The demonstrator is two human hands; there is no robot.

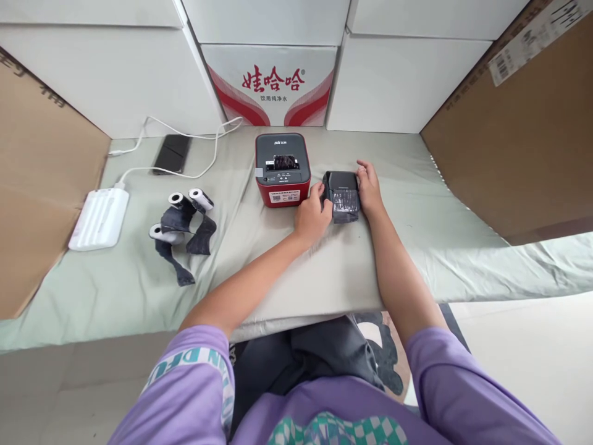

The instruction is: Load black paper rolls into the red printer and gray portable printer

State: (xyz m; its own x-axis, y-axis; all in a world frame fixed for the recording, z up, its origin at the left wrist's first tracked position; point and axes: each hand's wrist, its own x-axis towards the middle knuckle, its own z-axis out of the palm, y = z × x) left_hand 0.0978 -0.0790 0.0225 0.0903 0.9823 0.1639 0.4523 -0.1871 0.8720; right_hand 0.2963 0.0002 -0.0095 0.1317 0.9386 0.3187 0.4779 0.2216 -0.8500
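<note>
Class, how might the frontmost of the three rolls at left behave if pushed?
Being round, the frontmost roll could roll if it lies on its side. Its dark strip bends and twists, so it would probably flop and drag. Looking smaller than the white device, it is likely light.

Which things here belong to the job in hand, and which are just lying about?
In the job:
Small black device, between left hand and right hand
Red-and-black machine beside it, probably
Paper rolls, possibly

Lying about, apparently:
White block
White cable
Flat black object
</note>
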